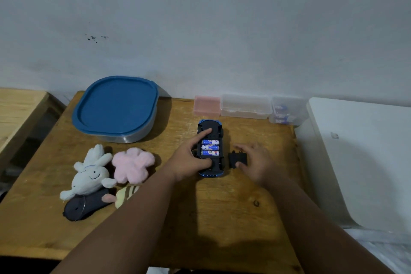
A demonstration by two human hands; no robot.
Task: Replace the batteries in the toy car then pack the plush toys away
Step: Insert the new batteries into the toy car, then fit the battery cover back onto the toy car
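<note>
A blue toy car [210,125] lies upside down on the wooden table [222,207], its battery bay uncovered with three blue-and-white batteries [210,147] inside. My left hand [189,158] holds the car, forefinger on the far end and thumb on the near end. My right hand [255,162] rests on the black battery cover [238,158], which lies on the table just right of the car. Several plush toys sit at the left: a white one [89,176], a pink one [132,165], a dark one [85,206] and a striped yellow one [125,194].
A large tub with a blue lid [115,107] stands at the back left. Along the back edge are a pink box [206,105], a clear box [245,106] and a clear box holding batteries [287,111]. A white surface [360,151] adjoins the table's right side.
</note>
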